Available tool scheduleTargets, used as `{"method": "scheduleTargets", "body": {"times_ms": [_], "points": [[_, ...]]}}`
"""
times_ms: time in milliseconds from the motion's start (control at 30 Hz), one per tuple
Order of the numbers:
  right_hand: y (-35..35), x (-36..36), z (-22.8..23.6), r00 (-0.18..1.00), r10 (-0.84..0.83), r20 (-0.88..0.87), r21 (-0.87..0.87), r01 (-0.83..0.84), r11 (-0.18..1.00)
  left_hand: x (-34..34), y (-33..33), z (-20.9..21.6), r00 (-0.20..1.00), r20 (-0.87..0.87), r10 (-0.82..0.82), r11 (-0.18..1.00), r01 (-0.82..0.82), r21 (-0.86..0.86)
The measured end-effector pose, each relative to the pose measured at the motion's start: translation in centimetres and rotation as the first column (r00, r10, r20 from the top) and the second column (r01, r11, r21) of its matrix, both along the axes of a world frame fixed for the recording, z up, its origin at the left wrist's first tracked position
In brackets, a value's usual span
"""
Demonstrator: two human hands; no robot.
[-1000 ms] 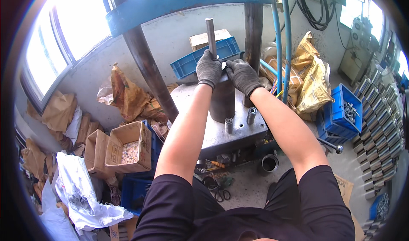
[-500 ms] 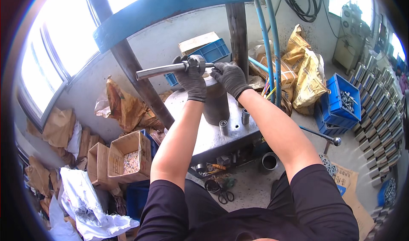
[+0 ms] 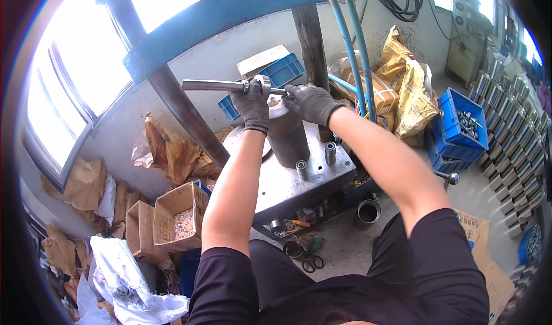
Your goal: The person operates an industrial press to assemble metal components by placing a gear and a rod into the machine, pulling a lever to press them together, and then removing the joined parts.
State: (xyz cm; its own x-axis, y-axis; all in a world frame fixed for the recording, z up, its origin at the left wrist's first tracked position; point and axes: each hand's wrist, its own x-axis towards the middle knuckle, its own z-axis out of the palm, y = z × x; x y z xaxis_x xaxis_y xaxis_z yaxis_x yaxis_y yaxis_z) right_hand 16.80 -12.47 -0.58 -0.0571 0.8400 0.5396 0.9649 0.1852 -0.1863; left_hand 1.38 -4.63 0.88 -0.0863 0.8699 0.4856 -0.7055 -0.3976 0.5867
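Both my hands wear dark gloves. My left hand [image 3: 251, 107] is closed round a long steel shaft [image 3: 214, 85] beside its thick ring-shaped collar [image 3: 263, 87]. The shaft lies nearly level, its long end pointing left. My right hand [image 3: 313, 104] is closed on the shaft's thinner right end, most of which the fingers hide. Just beneath the hands, a dark steel cylinder [image 3: 288, 138] stands upright on the metal press table [image 3: 276, 194]. Small stacks of ring-shaped bearings, a front stack [image 3: 302, 170] and a right stack [image 3: 330, 153], stand near the cylinder.
A blue press frame [image 3: 224, 20] on dark columns rises over the table. Open cartons [image 3: 175, 217] and a white sack [image 3: 129, 279] lie at left. Blue crates [image 3: 460, 126] with metal parts and rows of steel cylinders [image 3: 509, 152] stand at right. Scissors [image 3: 313, 263] lie on the floor.
The shaft has swung from a slant to nearly level, its left end dipping slightly toward the collar. Both hands keep their hold. The whole view has shifted a little, showing more of the table's right side.
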Motion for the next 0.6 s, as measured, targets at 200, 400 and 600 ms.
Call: {"method": "scheduleTargets", "body": {"times_ms": [200,400,600], "points": [[-11.9,4.3,3.1,0.745,0.247,0.62,-0.114,-0.227,0.967,-1.6,4.0,-0.3,0.95,-0.246,0.194,0.979,-0.171,0.112],[-28.6,11.4,2.1,0.784,0.247,0.57,-0.421,0.02,0.907,-1.8,3.8,0.9,0.944,-0.31,0.116,0.992,-0.095,0.081],[-37.5,14.8,0.1,0.949,0.091,0.301,-0.386,0.034,0.922,-0.3,1.1,2.6,0.929,-0.363,0.075,0.996,-0.051,0.076]]}}
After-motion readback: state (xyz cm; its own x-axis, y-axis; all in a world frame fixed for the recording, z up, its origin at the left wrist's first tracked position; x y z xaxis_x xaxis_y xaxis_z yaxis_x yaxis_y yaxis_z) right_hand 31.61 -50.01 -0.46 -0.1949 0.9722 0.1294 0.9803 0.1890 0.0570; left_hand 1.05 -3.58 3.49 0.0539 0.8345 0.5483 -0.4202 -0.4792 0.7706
